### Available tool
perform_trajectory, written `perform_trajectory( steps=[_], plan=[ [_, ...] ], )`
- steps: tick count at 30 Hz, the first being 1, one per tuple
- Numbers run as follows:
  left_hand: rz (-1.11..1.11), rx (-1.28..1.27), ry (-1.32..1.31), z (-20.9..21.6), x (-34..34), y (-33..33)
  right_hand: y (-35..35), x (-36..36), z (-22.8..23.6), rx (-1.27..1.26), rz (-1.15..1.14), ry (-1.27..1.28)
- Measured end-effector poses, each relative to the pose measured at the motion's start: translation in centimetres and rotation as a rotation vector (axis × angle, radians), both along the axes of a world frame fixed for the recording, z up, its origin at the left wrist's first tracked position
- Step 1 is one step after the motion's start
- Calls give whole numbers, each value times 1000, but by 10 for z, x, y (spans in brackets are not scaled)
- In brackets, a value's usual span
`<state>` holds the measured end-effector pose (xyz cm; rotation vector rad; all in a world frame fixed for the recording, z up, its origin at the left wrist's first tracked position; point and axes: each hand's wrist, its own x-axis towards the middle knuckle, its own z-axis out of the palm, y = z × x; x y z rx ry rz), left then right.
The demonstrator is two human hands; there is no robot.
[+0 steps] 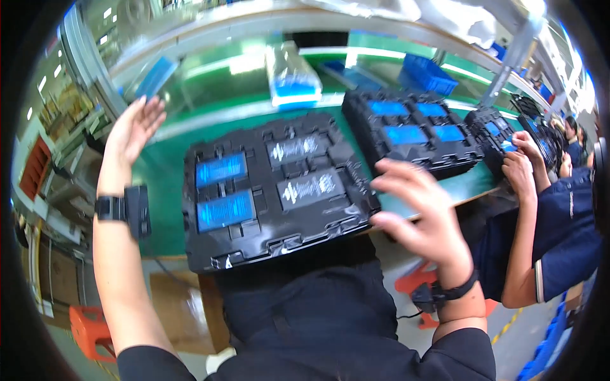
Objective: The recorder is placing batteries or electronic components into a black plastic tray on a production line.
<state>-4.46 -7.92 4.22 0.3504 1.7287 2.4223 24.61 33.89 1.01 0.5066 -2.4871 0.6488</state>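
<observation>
In front of me a black plastic tray [267, 244] holds flat rectangular pieces in its pockets. A blue-faced piece [225, 210] and another like it lie on its left side; a grey-faced piece [310, 188] and its twin lie on the right. My left hand [135, 130] is raised beyond the tray's left side, fingers apart. Its fingertips come up to the near end of a blue flat sheet [155, 77]; whether they touch, I cannot tell. My right hand [419, 206] hovers by the tray's right edge, fingers spread, with nothing in it.
A stack of black trays [413, 130] with blue pieces stands to the right. Behind lie a plastic-wrapped bundle [292, 76] and a blue bin [429, 75]. A co-worker's hands [522, 162] work at another tray on the right. Shelf posts rise at both sides.
</observation>
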Motion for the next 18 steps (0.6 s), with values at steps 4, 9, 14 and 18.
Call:
perform_trajectory(
  steps=[4, 9, 14, 18],
  plan=[
    [-140, 290, -167, -43, -25, 22, -12, 32, 60, -107, -208, 257],
    [-207, 327, -201, -89, -33, 17, 9, 42, 74, -78, -181, 406],
    [-146, 154, -149, -97, -34, 25, 12, 19, 75, -113, -183, 539],
    [-80, 146, -121, -89, -22, 22, 85, 95, 88, -162, -146, 652]
  ],
)
